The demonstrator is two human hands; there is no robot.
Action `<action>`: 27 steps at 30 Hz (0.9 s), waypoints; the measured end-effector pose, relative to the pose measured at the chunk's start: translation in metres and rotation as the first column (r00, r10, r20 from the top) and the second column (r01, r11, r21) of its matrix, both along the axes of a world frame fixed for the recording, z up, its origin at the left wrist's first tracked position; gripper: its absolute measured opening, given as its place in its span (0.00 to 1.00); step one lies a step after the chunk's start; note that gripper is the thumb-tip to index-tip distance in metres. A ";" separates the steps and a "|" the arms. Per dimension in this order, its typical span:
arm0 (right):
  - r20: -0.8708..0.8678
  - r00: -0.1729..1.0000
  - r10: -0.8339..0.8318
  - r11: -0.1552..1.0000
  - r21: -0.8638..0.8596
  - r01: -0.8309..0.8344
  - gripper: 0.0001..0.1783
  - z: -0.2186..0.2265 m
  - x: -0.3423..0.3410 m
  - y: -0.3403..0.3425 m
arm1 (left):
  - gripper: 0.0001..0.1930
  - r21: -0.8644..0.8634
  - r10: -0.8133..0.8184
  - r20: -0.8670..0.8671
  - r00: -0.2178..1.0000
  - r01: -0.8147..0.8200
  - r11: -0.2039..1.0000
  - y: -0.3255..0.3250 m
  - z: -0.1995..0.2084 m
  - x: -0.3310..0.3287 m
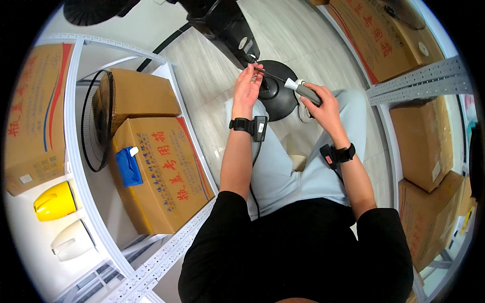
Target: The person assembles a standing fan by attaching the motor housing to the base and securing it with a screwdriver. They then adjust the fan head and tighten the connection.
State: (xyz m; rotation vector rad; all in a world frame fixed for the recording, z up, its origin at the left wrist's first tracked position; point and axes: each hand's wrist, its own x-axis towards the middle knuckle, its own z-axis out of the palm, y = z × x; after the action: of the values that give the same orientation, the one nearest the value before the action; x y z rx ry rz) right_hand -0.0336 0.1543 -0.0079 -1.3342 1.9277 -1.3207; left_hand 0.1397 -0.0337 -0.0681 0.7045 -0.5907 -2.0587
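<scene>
My right hand (323, 103) is wrapped round the dark grey handle of a screwdriver (293, 86), whose thin shaft points left. At the shaft's far end my left hand (247, 88) is turned palm up, with thumb and fingers pinched together. Whether those fingers hold the tip itself or some small part on it, I cannot make out. Right beside the fingertips is the black body of a pedestal fan (222, 35), tilted over. Its round black base (278, 103) rests on the floor between my feet and partly behind the screwdriver.
Metal shelving (76, 101) with cardboard boxes (161, 171) stands on the left, holding a fan grille (96, 121), a blue cloth (129, 166) and yellow (55, 201) and white (73, 240) plastic parts. More boxes (424, 141) fill a rack on the right. Cables hang from both wrist straps.
</scene>
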 end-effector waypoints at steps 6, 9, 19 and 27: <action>0.027 0.999 -0.028 0.999 -0.038 0.029 0.20 0.001 0.012 -0.011 | 0.11 0.009 0.065 -0.213 0.975 -0.064 0.998 0.001 0.009 -0.008; 0.017 1.000 -0.023 0.999 -0.034 0.024 0.20 0.009 0.018 -0.017 | 0.10 0.015 0.084 -0.284 0.955 -0.083 0.996 0.000 0.010 -0.008; -0.106 0.994 -0.017 0.999 -0.052 0.011 0.19 0.024 0.028 -0.027 | 0.10 0.016 0.102 -0.237 0.966 -0.102 0.995 0.002 0.016 -0.002; -0.102 0.995 0.007 1.000 -0.026 -0.010 0.18 0.029 0.030 -0.035 | 0.13 -0.070 0.008 -0.222 0.975 -0.024 0.997 0.004 0.017 0.000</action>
State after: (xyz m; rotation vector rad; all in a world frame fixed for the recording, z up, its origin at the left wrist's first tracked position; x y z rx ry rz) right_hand -0.0033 0.1191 0.0211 -1.4476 1.9753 -1.3014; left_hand 0.1392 -0.0294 -0.0506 0.4286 -0.5264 -2.0549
